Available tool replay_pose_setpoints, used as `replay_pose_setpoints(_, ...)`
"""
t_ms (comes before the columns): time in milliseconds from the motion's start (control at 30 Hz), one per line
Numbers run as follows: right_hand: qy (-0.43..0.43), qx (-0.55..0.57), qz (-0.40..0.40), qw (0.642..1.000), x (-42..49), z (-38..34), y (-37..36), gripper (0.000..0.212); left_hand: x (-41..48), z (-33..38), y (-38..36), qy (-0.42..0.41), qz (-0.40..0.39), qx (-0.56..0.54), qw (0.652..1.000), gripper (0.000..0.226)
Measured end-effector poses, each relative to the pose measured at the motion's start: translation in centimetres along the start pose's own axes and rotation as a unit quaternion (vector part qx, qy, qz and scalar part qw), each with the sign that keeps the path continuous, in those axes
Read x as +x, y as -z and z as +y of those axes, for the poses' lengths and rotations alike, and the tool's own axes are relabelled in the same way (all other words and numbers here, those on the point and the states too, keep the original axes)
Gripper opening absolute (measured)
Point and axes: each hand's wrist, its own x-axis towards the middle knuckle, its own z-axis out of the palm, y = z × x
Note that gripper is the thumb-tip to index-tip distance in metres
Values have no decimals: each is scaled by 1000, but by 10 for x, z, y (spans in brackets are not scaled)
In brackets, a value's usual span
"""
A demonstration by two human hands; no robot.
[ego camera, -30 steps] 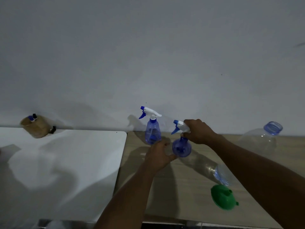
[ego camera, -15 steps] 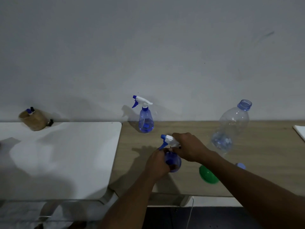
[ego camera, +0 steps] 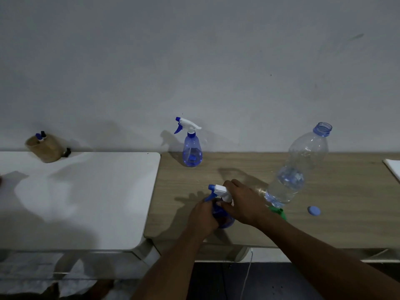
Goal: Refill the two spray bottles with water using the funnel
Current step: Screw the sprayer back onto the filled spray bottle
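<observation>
At far left we see a brown pouch (ego camera: 44,148) holding capped markers, set against the wall at the back of a white tabletop (ego camera: 86,191). Beside it on the right lies a wooden tabletop (ego camera: 346,230). At its back edge stands the far spray bottle (ego camera: 192,152), upright, white trigger head in place, nozzle pointing left, a little liquid in its blue body.

Well in front of it, near the front edge, we find the near spray bottle (ego camera: 225,221) caught between both hands. The left hand (ego camera: 202,216) comes in from the left, its fingers (ego camera: 208,205) curled round the blue body. The right hand (ego camera: 245,204) reaches in from the right, its fingers (ego camera: 232,186) wrapped over the white trigger head (ego camera: 219,189) at the neck, thumb pressed beneath it. The nozzle juts leftward above the left hand. We cannot tell whether the head is tight or loosened.

Just right of the right wrist the green funnel (ego camera: 278,212) lies on the wood, partly hidden by the forearm. Directly behind it rises a large clear water bottle (ego camera: 303,161), uncapped, water in its lower part, leaning right in our wide view. A blue cap (ego camera: 314,211) lies flat further right, apart from the bottle. At the far right edge we glimpse the corner of a white object (ego camera: 392,169).
</observation>
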Motion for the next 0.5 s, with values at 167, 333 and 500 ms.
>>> replay_pose_setpoints(167, -27, 17, -1, 1000, 5, 0, -8, 43, 1, -2, 1, 4, 0, 13, 1000, 42)
replay_pose_setpoints(333, -18, 72, 10, 997, 4, 2, -12, 35, -1, -5, 0, -7, 10, 3, 1000, 39)
replay_pose_setpoints(500, 16, 92, -5, 996, -5, 9, -9, 42, 0, -4, 3, -19, 17, 14, 1000, 35)
